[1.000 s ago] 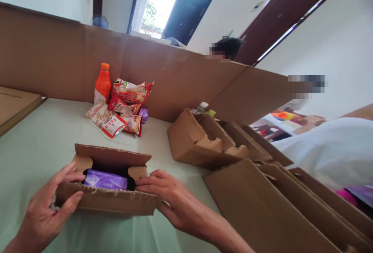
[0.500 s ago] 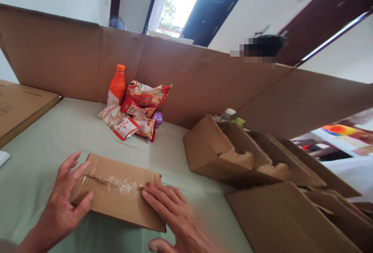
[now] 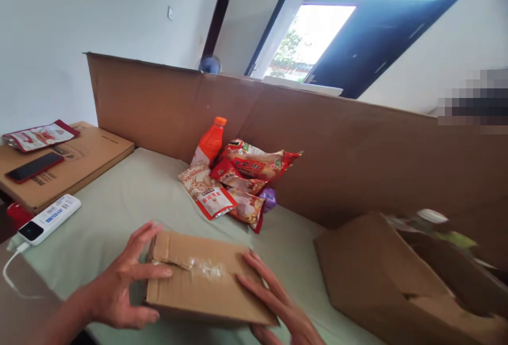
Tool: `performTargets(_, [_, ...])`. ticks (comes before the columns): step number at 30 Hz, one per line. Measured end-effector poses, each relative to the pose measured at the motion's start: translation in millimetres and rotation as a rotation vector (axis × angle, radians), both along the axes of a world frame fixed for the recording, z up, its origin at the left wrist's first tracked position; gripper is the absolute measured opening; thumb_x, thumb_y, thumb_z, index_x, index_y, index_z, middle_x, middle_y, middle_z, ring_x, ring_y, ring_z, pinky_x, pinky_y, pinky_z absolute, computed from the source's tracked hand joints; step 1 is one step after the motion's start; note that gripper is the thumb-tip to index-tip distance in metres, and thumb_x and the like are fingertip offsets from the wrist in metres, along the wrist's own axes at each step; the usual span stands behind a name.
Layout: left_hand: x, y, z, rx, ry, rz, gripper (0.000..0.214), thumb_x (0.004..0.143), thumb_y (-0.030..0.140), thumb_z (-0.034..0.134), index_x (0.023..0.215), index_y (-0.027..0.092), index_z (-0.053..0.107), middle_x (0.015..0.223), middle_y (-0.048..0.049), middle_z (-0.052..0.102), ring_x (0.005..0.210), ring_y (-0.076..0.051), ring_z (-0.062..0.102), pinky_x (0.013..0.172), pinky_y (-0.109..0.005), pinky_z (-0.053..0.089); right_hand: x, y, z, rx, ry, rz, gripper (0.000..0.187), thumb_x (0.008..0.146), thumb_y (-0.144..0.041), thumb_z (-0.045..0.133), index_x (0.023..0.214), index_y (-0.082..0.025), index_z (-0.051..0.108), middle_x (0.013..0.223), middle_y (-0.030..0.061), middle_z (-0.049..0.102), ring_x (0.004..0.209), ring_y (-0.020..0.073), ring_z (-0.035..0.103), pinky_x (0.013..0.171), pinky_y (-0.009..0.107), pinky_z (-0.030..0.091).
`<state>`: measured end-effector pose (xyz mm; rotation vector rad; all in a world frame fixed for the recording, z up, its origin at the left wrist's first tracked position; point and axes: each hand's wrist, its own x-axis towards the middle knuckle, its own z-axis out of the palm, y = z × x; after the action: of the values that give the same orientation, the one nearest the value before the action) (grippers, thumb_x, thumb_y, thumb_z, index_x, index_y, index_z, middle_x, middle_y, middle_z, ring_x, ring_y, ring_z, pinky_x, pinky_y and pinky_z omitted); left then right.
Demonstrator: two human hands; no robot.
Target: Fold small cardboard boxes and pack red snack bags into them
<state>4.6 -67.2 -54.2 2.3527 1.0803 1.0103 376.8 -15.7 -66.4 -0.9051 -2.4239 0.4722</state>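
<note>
A: Where to look first, pls?

B: At the closed cardboard box (image 3: 210,287), on near part of the table (image 3: 130,191), approx. in the middle. On its top, crumpled clear tape (image 3: 206,268) along the seam.

A: And for the left hand (image 3: 123,279)?

B: At left end of the box, w/ digits spread wide: index on the top face, thumb low at near side. Firm grip or light touch: cannot tell.

A: Then for the right hand (image 3: 278,302)?

B: At right end of same box, stretched and slightly spread over the top; thumb down by the near edge, partly out of view.

A: Farther away?

B: In one pile, white-and-red pouch (image 3: 204,191) at left, red snack bags (image 3: 257,165) beside it, small purple pack (image 3: 269,199) at right. Just behind, orange bottle (image 3: 210,143), near the cardboard wall (image 3: 357,160).

A: On far left?

B: White power bank (image 3: 55,215) w/ cable (image 3: 8,276); beyond, on a flat carton (image 3: 91,146), phone (image 3: 35,167) and another pouch (image 3: 42,136).

A: On right?

B: Bigger carton (image 3: 357,265), a bit blurred, w/ white bottle cap (image 3: 432,216) above its far side; bottle inside or behind, cannot tell.
</note>
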Motion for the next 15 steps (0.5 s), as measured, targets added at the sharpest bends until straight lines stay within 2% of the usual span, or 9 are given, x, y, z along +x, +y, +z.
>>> performTargets(1, [-2.8, 1.1, -2.5, -0.008, -0.010, 0.038, 0.067, 0.074, 0.031, 0.081, 0.135, 0.035, 0.053, 0.169, -0.0066, 0.003, 0.153, -0.044, 0.017, 0.116, -0.066, 0.033, -10.9, 14.8, 1.1, -0.032, 0.017, 0.024, 0.053, 0.099, -0.039, 0.053, 0.152, -0.034, 0.047, 0.168, 0.0072, 0.026, 0.151, 0.0343, 0.032, 0.115, 0.052, 0.042])
performTargets(2, [-5.1, 2.4, -4.4, -0.015, -0.015, 0.089, 0.062, 0.076, 0.030, 0.080, 0.133, 0.033, 0.055, 0.169, -0.0076, 0.003, 0.152, -0.043, 0.020, 0.115, -0.065, 0.034, -23.8, 30.5, 0.0, -0.050, 0.048, 0.040, 0.051, 0.099, -0.041, 0.052, 0.150, -0.033, 0.050, 0.168, 0.0081, 0.025, 0.150, 0.0339, 0.034, 0.115, 0.052, 0.042])
performTargets(4, [-8.3, 4.0, -6.4, 0.009, -0.018, 0.221, 0.055, 0.079, 0.027, 0.077, 0.130, 0.031, 0.059, 0.165, -0.0110, 0.018, 0.148, -0.039, 0.032, 0.113, -0.060, 0.040, -52.6, 61.2, -9.7, -0.060, 0.150, -0.014, 0.050, 0.099, -0.044, 0.052, 0.147, -0.030, 0.054, 0.168, 0.0099, 0.024, 0.150, 0.0333, 0.035, 0.115, 0.053, 0.041])
performTargets(6, [-12.2, 4.8, -6.7, 0.096, -0.025, 0.367, 0.049, 0.080, 0.024, 0.074, 0.127, 0.031, 0.062, 0.155, -0.0115, 0.035, 0.141, -0.034, 0.042, 0.110, -0.055, 0.046, -81.0, 85.5, -29.3, -0.059, 0.319, -0.192, 0.057, 0.098, -0.047, 0.052, 0.151, -0.027, 0.047, 0.167, 0.0137, 0.025, 0.147, 0.0322, 0.040, 0.110, 0.052, 0.047])
performTargets(8, [-21.3, 7.9, -4.4, 0.202, -0.024, 0.528, 0.041, 0.080, 0.023, 0.071, 0.120, 0.030, 0.067, 0.147, -0.0104, 0.044, 0.133, -0.031, 0.050, 0.107, -0.052, 0.049, -104.9, 99.4, -56.1, -0.091, 0.478, -0.386, 0.065, 0.098, -0.049, 0.051, 0.156, -0.023, 0.037, 0.163, 0.0189, 0.031, 0.138, 0.0301, 0.051, 0.096, 0.047, 0.057])
performTargets(9, [-29.0, 11.7, -1.8, 0.249, -0.016, 0.614, 0.035, 0.080, 0.025, 0.069, 0.116, 0.029, 0.069, 0.145, -0.0098, 0.046, 0.129, -0.031, 0.052, 0.106, -0.051, 0.050, -114.7, 102.0, -70.6, -0.113, 0.517, -0.436, 0.066, 0.098, -0.050, 0.051, 0.156, -0.022, 0.036, 0.160, 0.0206, 0.036, 0.133, 0.0295, 0.055, 0.088, 0.043, 0.060])
performTargets(11, [-51.0, 26.0, 6.8, 0.318, 0.005, 0.773, 0.027, 0.081, 0.031, 0.068, 0.108, 0.028, 0.073, 0.142, -0.0096, 0.049, 0.127, -0.032, 0.055, 0.107, -0.053, 0.049, -130.0, 99.7, -98.2, -0.121, 0.494, -0.435, 0.059, 0.097, -0.048, 0.050, 0.148, -0.019, 0.047, 0.153, 0.0209, 0.046, 0.128, 0.0301, 0.059, 0.082, 0.041, 0.061])
performTargets(13, [-80.0, 50.7, 19.1, 0.361, 0.009, 0.893, 0.025, 0.081, 0.035, 0.068, 0.103, 0.025, 0.075, 0.142, -0.0106, 0.049, 0.129, -0.034, 0.053, 0.111, -0.055, 0.044, -140.7, 90.8, -118.9, -0.060, 0.391, -0.397, 0.047, 0.093, -0.041, 0.053, 0.134, -0.018, 0.060, 0.149, 0.0198, 0.050, 0.129, 0.0318, 0.058, 0.089, 0.045, 0.060])
performTargets(15, [-112.0, 84.6, 32.6, 0.384, -0.012, 0.976, 0.026, 0.080, 0.036, 0.070, 0.101, 0.022, 0.075, 0.142, -0.0125, 0.047, 0.133, -0.037, 0.050, 0.116, -0.057, 0.038, -147.1, 80.2, -130.1, 0.008, 0.285, -0.388, 0.040, 0.090, -0.031, 0.054, 0.126, -0.018, 0.066, 0.149, 0.0191, 0.051, 0.128, 0.0321, 0.060, 0.097, 0.049, 0.056])
